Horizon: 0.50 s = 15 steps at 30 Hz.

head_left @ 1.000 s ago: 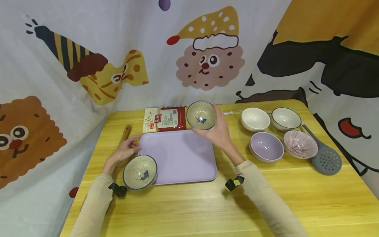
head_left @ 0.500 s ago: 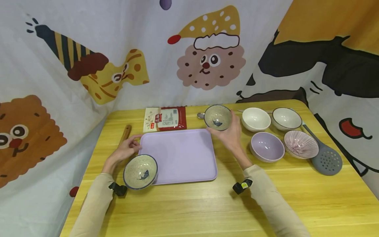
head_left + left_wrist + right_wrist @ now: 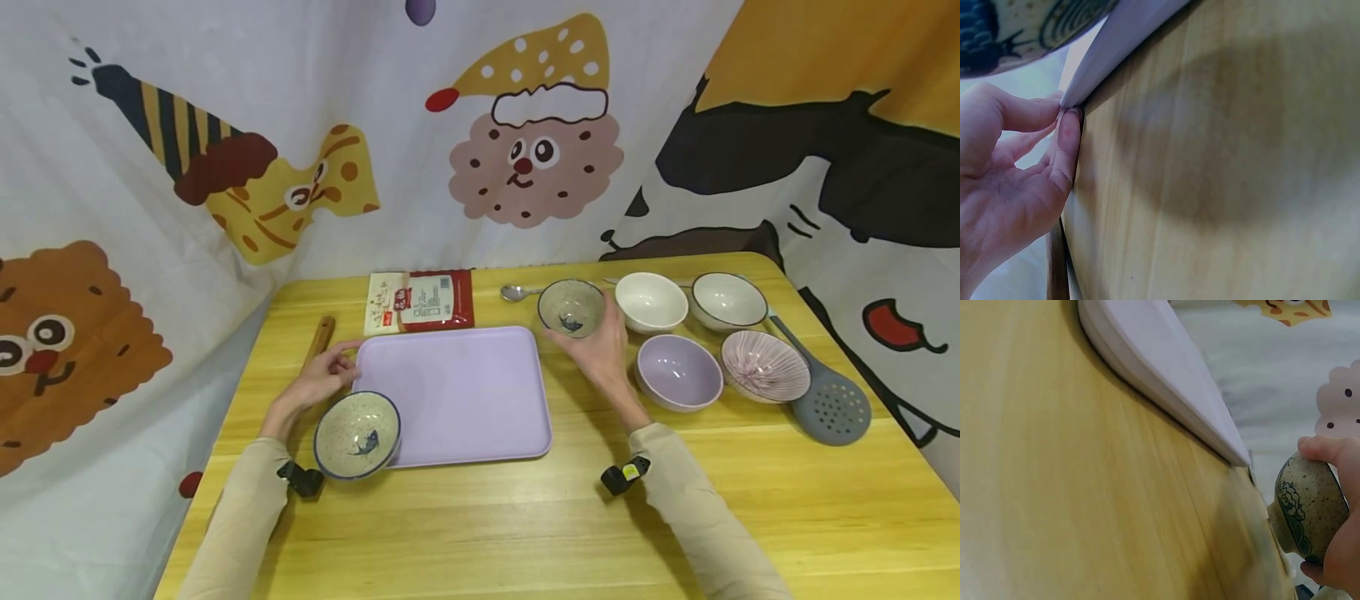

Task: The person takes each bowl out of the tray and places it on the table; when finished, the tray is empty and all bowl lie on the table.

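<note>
My right hand (image 3: 602, 350) grips a speckled beige bowl (image 3: 567, 302) with a dark rim and a blue fish motif, thumb and fingers on opposite sides of its wall. In the right wrist view the bowl (image 3: 1310, 500) shows its patterned outside and foot, just over the tabletop. At the corner of a lilac tray (image 3: 465, 400), my left hand (image 3: 324, 379) pinches the tray's edge between thumb and fingers, seen closely in the left wrist view. A matching beige bowl (image 3: 356, 437) overlaps the tray's near left corner, beside the left wrist.
To the right stand a white bowl (image 3: 651, 302), a dark-rimmed white bowl (image 3: 727, 300), a purple bowl (image 3: 678, 372) and a pink striped bowl (image 3: 765, 367). A grey skimmer (image 3: 832, 408) lies beyond them. Behind the tray are a red-and-cream packet (image 3: 420, 302) and a metal spoon (image 3: 514, 292).
My right hand has carried the beige bowl rightward and lower, from behind the tray toward the white bowl, uncovering the spoon. My left hand has stayed at the tray's edge.
</note>
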Motion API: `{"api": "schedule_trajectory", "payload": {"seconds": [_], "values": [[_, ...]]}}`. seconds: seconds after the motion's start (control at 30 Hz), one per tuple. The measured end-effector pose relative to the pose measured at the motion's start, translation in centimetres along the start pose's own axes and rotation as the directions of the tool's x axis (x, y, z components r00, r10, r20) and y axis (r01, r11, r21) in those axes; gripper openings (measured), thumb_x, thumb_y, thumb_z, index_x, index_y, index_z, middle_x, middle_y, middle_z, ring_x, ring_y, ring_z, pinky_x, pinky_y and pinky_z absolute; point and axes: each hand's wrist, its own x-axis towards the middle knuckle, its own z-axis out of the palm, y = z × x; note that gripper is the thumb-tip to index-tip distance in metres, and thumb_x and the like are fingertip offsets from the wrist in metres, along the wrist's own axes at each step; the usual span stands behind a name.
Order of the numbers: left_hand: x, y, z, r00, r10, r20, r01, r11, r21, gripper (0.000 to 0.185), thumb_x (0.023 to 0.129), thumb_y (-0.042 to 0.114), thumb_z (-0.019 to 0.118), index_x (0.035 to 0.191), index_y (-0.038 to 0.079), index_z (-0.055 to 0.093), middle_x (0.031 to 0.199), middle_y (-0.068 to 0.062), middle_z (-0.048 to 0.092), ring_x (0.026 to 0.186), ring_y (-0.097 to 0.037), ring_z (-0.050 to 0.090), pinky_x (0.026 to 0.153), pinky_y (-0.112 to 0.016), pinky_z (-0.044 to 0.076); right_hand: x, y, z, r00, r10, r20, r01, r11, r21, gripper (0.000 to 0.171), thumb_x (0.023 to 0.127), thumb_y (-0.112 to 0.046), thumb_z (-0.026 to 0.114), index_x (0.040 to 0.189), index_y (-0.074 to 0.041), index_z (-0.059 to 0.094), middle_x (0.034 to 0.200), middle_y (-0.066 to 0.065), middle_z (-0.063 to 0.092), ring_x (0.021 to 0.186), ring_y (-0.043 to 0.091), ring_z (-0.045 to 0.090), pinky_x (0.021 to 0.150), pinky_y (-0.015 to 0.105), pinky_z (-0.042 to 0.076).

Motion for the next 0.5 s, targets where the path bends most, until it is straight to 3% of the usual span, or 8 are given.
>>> {"api": "schedule_trajectory", "payload": {"seconds": [0.5], "values": [[0.0, 0.2, 0.0, 1.0, 0.007, -0.001, -0.007, 1.0, -0.012, 0.055, 0.096, 0.001, 0.059, 0.149, 0.0, 0.044, 0.103, -0.021, 0.061, 0.082, -0.018, 0.056, 0.069, -0.025, 0.049, 1.0, 1.3, 0.8, 1.0, 0.017, 0.002, -0.017, 1.0, -0.001, 0.121, 0.067, -0.047, 0.092, 0.156, 0.001, 0.026, 0.153, 0.03, 0.036, 0.142, 0.045, 0.038, 0.118, 0.059, 0.031]]}}
